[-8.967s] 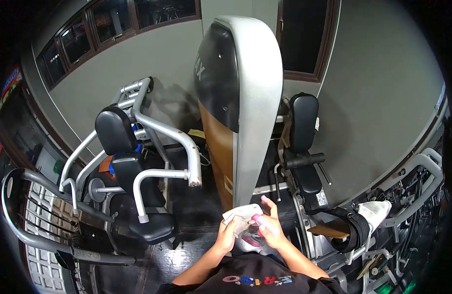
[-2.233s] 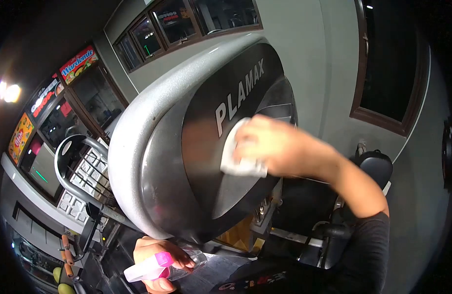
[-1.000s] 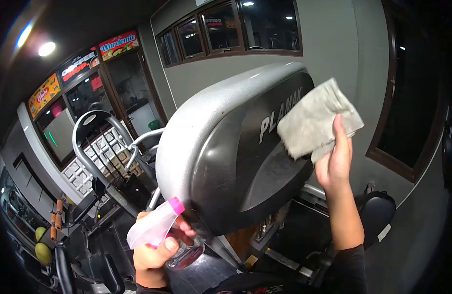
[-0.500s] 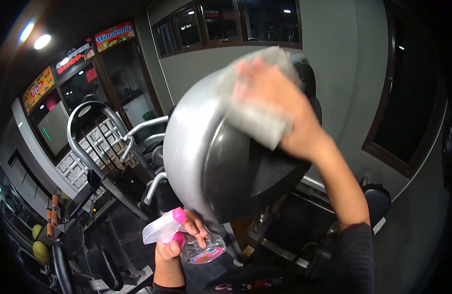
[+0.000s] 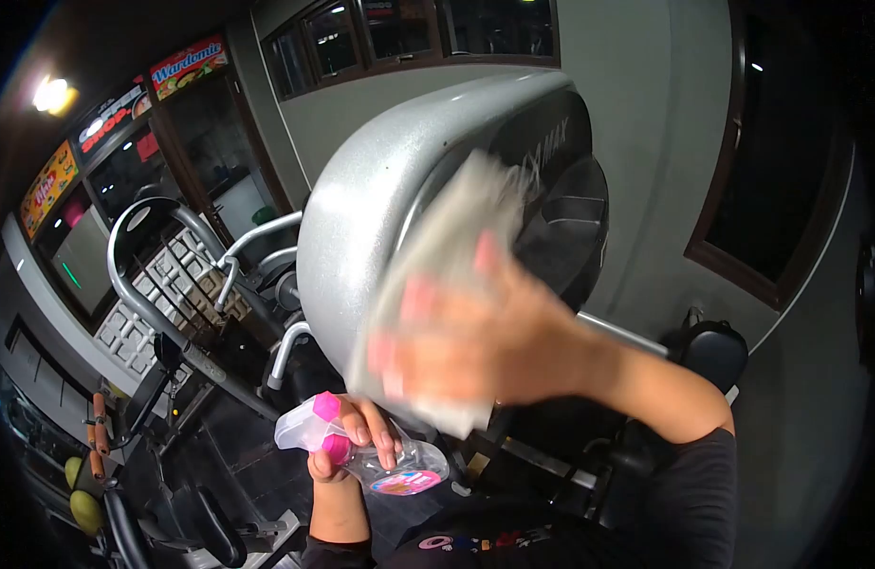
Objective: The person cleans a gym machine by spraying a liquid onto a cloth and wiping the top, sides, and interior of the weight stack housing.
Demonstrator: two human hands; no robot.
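Observation:
Low in the view, my left hand [image 5: 366,427] is wrapped round a clear spray bottle [image 5: 409,467] with a pink and white trigger head, tipped on its side. My right hand [image 5: 494,327], blurred by motion, grips a light grey cloth [image 5: 451,228]. The cloth lies across the side of a large silver and black machine housing [image 5: 352,204], over its edge where silver meets black. Part of the lettering on the black side panel is hidden behind the cloth.
Behind the housing at left stands a weight machine [image 5: 138,256] with bent grey tubes. A black padded seat [image 5: 717,351] is at right by the grey wall [image 5: 636,133]. More gym equipment [image 5: 214,522] fills the lower left.
My right hand has swept the cloth down and to the left, from the top of the housing to its lower side. My left hand still holds the spray bottle.

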